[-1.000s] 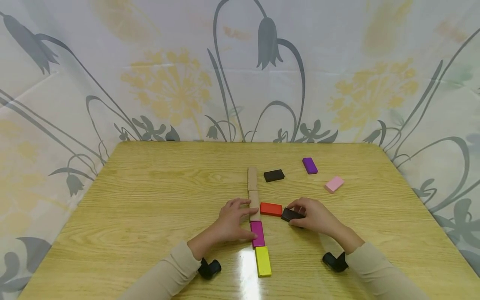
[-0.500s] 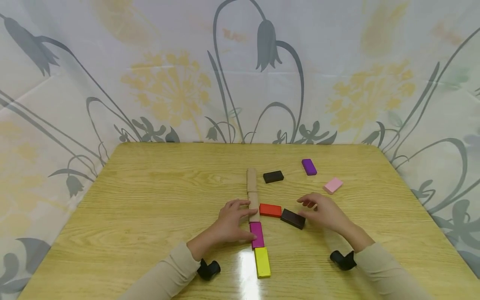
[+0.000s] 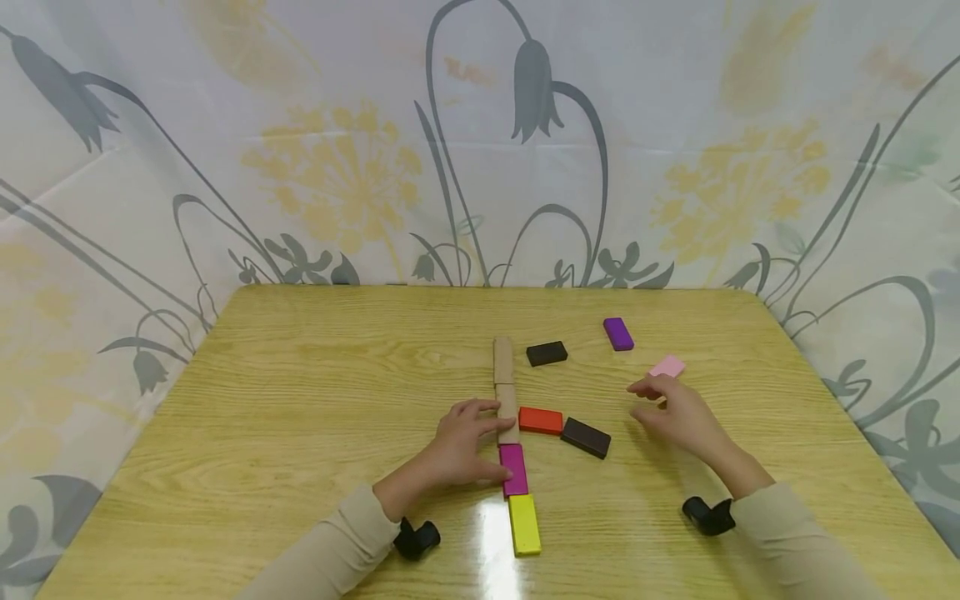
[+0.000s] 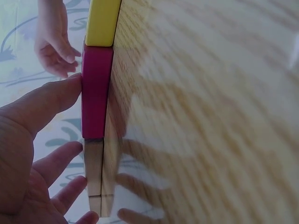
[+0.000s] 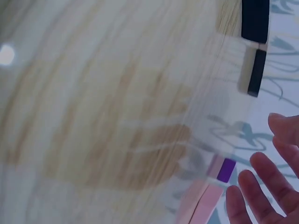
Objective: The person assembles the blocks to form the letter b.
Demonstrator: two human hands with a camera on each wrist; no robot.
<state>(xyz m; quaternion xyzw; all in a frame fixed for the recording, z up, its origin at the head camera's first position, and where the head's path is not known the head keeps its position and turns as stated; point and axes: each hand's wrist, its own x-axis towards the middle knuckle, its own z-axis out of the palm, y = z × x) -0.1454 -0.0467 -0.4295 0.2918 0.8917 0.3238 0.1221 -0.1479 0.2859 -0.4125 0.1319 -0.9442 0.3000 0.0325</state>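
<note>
My left hand (image 3: 463, 446) lies with spread fingers over a column of blocks, its thumb on the magenta block (image 3: 513, 468) and fingertips at the nearer wooden block (image 3: 507, 400). A yellow block (image 3: 525, 525) continues the column toward me. From the wooden block's right side extend a red block (image 3: 541, 421) and a tilted black block (image 3: 587, 438). My right hand (image 3: 686, 421), empty with relaxed fingers, hovers right of that black block and just in front of the pink block (image 3: 667, 367), partly covering it. In the right wrist view the pink block (image 5: 208, 203) shows below the fingers.
Farther back on the table (image 3: 337, 358) lie another black block (image 3: 547, 353) and a purple block (image 3: 618, 333). The farther wooden block (image 3: 503, 360) tops the column. A patterned cloth (image 3: 337, 167) hangs behind the table's back edge.
My right hand has let go of the tilted black block and moved right and slightly back, to the pink block. The left hand has kept its place.
</note>
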